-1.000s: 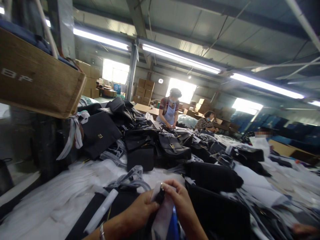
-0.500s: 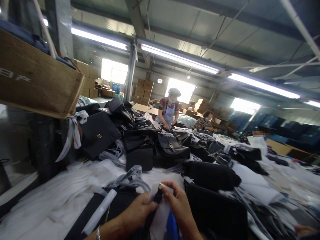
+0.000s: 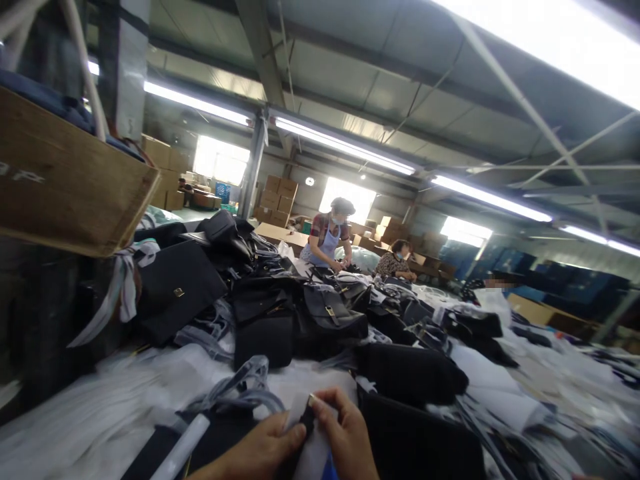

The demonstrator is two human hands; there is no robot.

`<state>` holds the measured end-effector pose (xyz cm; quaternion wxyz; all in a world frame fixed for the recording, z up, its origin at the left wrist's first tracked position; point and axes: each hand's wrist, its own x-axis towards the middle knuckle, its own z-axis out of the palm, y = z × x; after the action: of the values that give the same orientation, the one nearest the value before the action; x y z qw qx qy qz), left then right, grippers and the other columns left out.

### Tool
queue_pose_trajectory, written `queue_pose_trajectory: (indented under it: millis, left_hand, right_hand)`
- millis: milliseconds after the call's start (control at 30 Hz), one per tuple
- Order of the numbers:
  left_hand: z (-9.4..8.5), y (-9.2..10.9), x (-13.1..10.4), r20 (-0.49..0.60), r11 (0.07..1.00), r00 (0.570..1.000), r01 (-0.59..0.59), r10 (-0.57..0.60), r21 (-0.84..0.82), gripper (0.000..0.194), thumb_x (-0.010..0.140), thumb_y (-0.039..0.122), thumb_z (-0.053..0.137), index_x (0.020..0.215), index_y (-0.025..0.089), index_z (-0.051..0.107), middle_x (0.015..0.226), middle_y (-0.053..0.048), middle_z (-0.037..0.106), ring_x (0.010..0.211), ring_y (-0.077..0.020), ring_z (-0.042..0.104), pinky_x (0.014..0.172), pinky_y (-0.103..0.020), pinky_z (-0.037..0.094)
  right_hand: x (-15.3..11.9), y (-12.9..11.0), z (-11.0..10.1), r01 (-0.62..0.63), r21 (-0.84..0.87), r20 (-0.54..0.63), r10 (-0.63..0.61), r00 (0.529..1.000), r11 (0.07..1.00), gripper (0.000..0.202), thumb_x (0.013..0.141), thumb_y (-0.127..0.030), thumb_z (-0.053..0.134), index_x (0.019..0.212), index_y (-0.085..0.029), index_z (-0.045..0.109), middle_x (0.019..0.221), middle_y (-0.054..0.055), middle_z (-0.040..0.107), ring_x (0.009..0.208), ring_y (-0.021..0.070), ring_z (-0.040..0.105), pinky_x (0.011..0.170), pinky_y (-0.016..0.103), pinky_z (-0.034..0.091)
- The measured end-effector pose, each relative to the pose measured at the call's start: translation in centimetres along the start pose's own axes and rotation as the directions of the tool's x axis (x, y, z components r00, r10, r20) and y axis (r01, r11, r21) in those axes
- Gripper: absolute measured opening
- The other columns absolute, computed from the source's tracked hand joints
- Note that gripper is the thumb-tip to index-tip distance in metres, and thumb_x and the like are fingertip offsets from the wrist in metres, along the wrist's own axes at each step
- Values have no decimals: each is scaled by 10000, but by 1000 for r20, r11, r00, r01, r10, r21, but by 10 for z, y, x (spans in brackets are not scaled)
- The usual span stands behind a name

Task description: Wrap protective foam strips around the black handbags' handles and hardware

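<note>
At the bottom of the head view, my left hand (image 3: 267, 441) is closed on a black strap (image 3: 307, 419), with the thumb lying along it. My right hand (image 3: 345, 427) pinches the small metal piece at the strap's upper end. A white wrapping sheet (image 3: 316, 452) lies behind the strap, between both hands. The strap's lower part runs out of view. Left of my hands, a rolled white sheet (image 3: 183, 445) rests on a black bag (image 3: 225, 427), and grey plastic-wrapped straps (image 3: 245, 387) lie just beyond.
Black bags (image 3: 330, 317) are heaped across the table ahead, with another bag (image 3: 420, 433) close on the right. White wrapping (image 3: 100, 420) spreads at the left, below a hanging cardboard box (image 3: 70, 180). A co-worker in an apron (image 3: 325, 240) stands beyond the pile; others sit further right.
The view has tilted up, so my hands and the bags appear lower and slightly further left. My grip on the strap looks the same. The co-worker's hands have shifted.
</note>
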<state>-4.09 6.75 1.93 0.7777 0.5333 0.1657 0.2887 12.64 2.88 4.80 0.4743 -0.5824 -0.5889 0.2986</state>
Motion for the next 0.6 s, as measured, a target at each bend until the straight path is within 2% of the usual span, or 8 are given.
queue_pose_trajectory:
  millis: [167,333,400,433,467,533,600]
  left_hand:
    - [0,-12,9,-80,999,996,-28,30,22,490,784,561,679,992,118,702,861,-80,688,797,-198,593,762,-286,435]
    - [17,3,0,-212,998,975,55,-60,-30,470,741,515,713,984,113,686,842,-78,700,847,-237,627,783,-315,450]
    - [23,11,-6,-231,998,971,58,-63,-26,410,782,459,676,1013,120,679,862,-76,707,882,-235,628,798,-313,449]
    - [25,13,-8,-237,998,970,57,-60,-20,383,796,437,660,1014,123,679,866,-74,709,882,-229,627,798,-309,448]
    - [25,15,-10,-243,998,968,55,-58,-17,362,806,423,648,1010,126,679,871,-72,710,873,-220,627,795,-304,447]
    - [25,15,-12,-255,997,964,70,-72,-20,352,813,421,637,1008,131,678,884,-72,711,839,-205,625,766,-293,448]
    - [24,13,-13,-273,995,957,94,-97,-25,374,813,445,632,1012,131,672,869,-75,709,771,-190,619,707,-283,450]
  right_hand:
    - [-2,-9,1,47,-58,-49,-50,998,997,278,897,-454,570,844,-194,653,805,19,672,771,190,597,708,252,437]
    - [-4,-12,1,28,-70,-79,-34,996,997,274,879,-462,608,867,-196,675,814,24,686,748,192,603,679,261,433]
    - [-6,-9,-1,-18,53,-52,20,998,998,320,851,-499,643,922,-190,684,853,44,695,765,203,612,677,271,448]
    - [-8,-6,-2,-61,175,-14,65,998,983,366,843,-524,649,991,-191,681,907,62,701,792,215,623,689,284,463]
    - [-11,-2,-2,-109,325,39,102,994,940,433,829,-551,656,1072,-193,666,977,85,703,830,231,634,701,301,481]
    - [-18,9,-2,-187,601,133,133,982,777,570,800,-585,675,1214,-198,609,1118,131,677,911,264,644,717,335,507]
    - [-26,23,0,-212,725,163,136,977,655,597,780,-559,712,1243,-203,592,1139,142,667,903,261,649,688,330,513]
